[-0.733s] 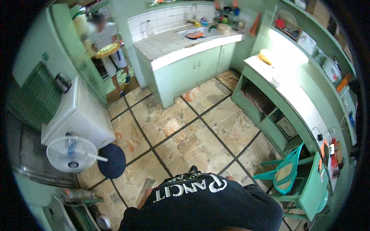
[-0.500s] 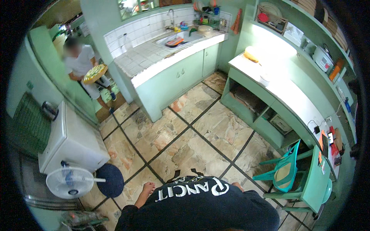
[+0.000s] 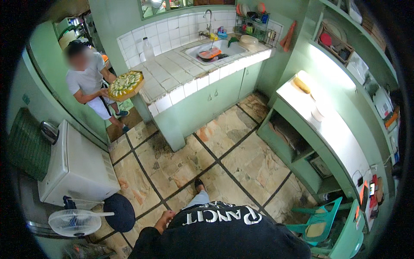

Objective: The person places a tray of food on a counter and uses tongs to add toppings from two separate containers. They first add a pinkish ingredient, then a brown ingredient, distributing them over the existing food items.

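My left hand hangs low beside my black shirt, its fingers curled in, with nothing seen in them. It is over the stone-patterned floor and touches no other object. My right hand is hidden behind my body. In the doorway at the left stands another person in a white shirt, shorts and dark cap. Both of that person's hands hold a yellow tray of food topped with pale slices and green bits, near the end of the tiled counter.
A sink is set in the counter. At left are a white chest-like appliance, a kettle, a fan and a dark round stool. A white-topped desk and a teal chair line the right.
I have stepped forward, one foot now showing ahead of me. The other person has come closer with the food tray, beside the counter's end. My right hand has gone out of sight.
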Demonstrator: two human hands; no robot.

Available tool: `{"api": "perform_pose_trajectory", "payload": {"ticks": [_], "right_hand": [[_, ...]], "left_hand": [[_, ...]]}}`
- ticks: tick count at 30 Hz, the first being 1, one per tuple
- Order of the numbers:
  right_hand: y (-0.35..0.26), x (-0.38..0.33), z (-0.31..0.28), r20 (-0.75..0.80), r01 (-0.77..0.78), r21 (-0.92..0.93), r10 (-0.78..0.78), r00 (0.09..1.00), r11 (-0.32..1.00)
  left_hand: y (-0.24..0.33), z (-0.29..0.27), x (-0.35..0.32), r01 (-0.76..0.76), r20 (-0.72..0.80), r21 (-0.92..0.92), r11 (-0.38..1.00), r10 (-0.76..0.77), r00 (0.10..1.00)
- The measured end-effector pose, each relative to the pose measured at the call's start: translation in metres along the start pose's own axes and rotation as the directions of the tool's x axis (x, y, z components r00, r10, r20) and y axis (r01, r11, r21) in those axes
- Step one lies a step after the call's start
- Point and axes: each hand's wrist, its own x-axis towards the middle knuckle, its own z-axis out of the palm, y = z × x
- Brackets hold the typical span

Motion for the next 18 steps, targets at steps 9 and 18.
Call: {"api": "perform_pose_trajectory", "payload": {"ticks": [9,18], "right_hand": [[-0.213,0.202,-0.118,0.036,0.197,-0.233,-0.194,0.98,0.952],[-0.597,0.316,-0.281,-0.367,0.746,0.266,-0.652,0.664,0.61]], "left_hand": [[0.087,-0.101,0.069,-0.086,-0.11,-0.325,0.942,0.053,0.993],[0.288,-0.239,0.096,-0.493,-0.693,0.168,0.853,0.458,0.557]]}}
